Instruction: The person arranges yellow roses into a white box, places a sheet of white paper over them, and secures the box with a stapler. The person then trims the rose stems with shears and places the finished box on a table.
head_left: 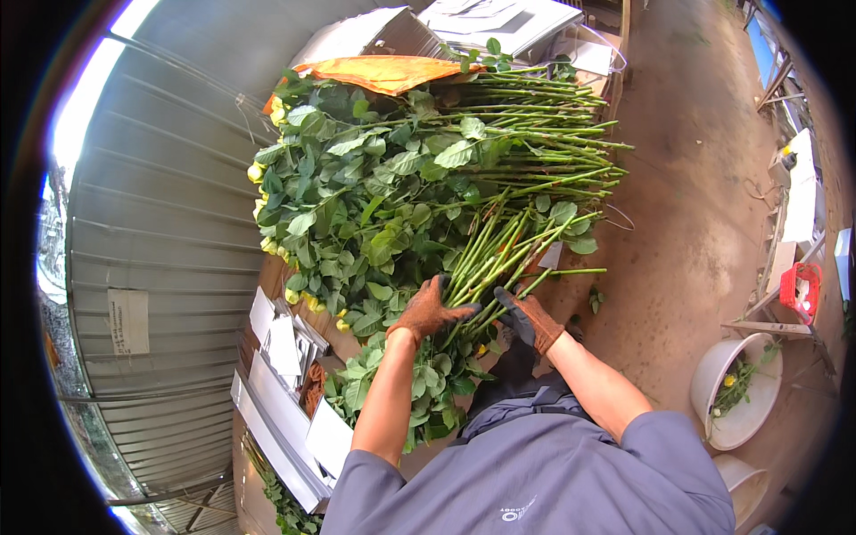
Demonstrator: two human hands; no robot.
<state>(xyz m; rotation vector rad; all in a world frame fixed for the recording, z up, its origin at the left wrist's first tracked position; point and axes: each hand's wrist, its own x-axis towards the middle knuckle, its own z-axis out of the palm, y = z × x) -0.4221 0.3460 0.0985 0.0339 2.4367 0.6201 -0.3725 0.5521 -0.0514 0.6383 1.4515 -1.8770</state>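
Both my hands wear brown and black work gloves. My left hand [428, 309] lies on a bunch of green rose stems [491, 257], its thumb and fingers spread around their left side. My right hand [529, 315] touches the same stems from the right, with a single stem crossing just above its fingers. Below my hands hang the bunch's leaves [435, 384], partly hidden by my left forearm. Beyond them a big pile of leafy roses [394, 174] covers the table, yellow blooms [256, 172] at the left and cut stem ends at the right. An orange sheet [384, 72] lies at its far edge.
Stacks of cardboard sheets [508, 23] stand behind the roses, more white sheets [284, 408] at the lower left. A corrugated metal wall [160, 221] rises on the left. Across the floor at right are a red basket [799, 291] and a white tub [735, 394] with cuttings.
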